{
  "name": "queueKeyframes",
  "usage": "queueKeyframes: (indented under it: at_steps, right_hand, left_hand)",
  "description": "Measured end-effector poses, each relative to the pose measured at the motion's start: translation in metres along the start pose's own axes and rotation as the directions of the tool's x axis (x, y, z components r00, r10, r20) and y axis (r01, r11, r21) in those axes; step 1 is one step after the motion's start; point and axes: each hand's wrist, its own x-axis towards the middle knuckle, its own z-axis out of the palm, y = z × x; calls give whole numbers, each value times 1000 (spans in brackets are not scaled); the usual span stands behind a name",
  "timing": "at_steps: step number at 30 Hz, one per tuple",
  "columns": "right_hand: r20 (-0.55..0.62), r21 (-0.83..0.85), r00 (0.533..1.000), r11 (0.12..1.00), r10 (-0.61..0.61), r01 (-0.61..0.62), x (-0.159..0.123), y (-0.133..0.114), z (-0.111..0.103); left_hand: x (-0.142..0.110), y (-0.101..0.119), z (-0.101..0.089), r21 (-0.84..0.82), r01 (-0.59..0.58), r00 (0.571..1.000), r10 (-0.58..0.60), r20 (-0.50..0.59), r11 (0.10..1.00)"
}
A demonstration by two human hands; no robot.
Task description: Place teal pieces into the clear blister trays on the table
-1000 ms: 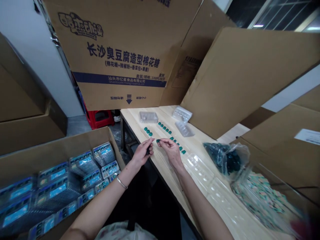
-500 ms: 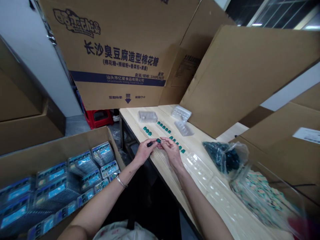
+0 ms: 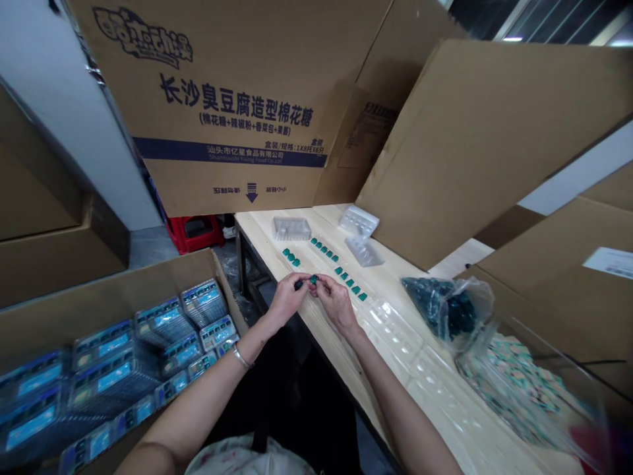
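A small dark piece [image 3: 299, 285] is pinched between the fingertips of the left hand [image 3: 289, 300], and a small green piece [image 3: 313, 280] is pinched just beside it by the right hand [image 3: 336, 303]. A row of green pieces [image 3: 350, 282] is laid on the wooden table [image 3: 316, 323], just ahead of the right hand.

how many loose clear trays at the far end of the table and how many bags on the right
Clear plastic trays: 3
Plastic bags: 2
Total: 5
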Motion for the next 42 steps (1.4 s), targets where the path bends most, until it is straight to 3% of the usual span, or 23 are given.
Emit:
queueKeyframes:
  at_steps: [3,7,10,12,15,19,22,26,31,36,39,42]
  right_hand:
    - [28,-247,993,962,-112,115,-2,-1,-2]
    - [147,-482,960,830,-240,282,-4,0,-4]
    - [162,-549,960,787,-230,281,-4,3,-3]
    - [137,-572,966,779,-218,257,-4,6,-1]
    - [114,-598,968,762,-225,247,-4,10,4]
    - [99,-566,970,789,-222,238,-5,11,8]
    - [74,-443,978,873,-194,206,-4,8,5]
    - [70,-247,995,965,-74,89,0,7,-1]
    - [29,-39,999,998,40,-39,5,16,-1]
    - [-80,-175,991,980,-109,93,35,27,2]
    - [-24,-293,981,939,-193,178,58,37,9]
    - [73,-388,970,890,-230,240,71,47,18]
  left_hand:
    - [3,-3,-1,3,32,999,-32,24,999]
    - [3,-6,-2,84,-41,998,36,56,996]
    - [2,-8,-2,66,-102,993,97,69,993]
    - [1,-9,-1,1,-52,997,52,49,999]
    - [2,-11,-1,-50,57,996,-53,66,997]
    - [2,-14,0,-31,51,997,-49,61,998]
    - [1,-17,-2,-49,32,999,-30,42,998]
    - [-5,-21,-8,-70,-18,992,27,126,997]
    - [-8,-29,-13,-36,-36,993,40,114,999]
    - [0,-39,-18,-62,16,997,-11,81,998]
    - [6,-43,-17,-16,-3,994,4,111,1000]
    - [10,-48,-14,-10,73,993,-72,90,997]
